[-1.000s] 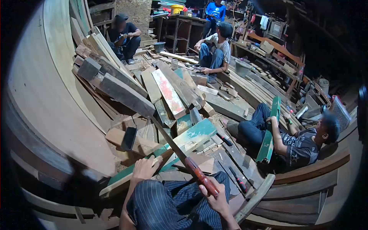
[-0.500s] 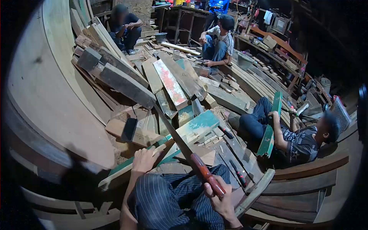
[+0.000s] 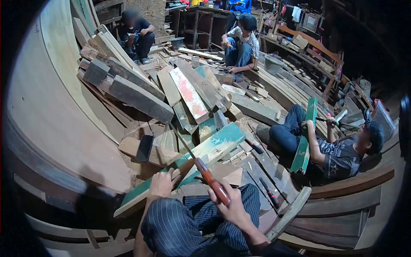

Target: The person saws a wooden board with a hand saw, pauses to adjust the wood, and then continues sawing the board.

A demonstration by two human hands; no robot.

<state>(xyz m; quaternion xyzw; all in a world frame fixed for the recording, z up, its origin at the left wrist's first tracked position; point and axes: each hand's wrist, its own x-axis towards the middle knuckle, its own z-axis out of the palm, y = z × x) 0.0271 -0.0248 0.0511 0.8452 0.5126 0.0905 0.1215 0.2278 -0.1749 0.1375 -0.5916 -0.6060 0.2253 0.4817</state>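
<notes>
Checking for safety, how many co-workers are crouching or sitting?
3: one person far left, another far centre, and a third at right holding a green board. Someone in blue is cut off by the top edge, posture unclear.

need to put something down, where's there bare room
Bare: upper end of the green-painted board, right of the long blade; top of the wood block, right of the phone. Crowded: around the red-black handle and in the wood pile.
</notes>
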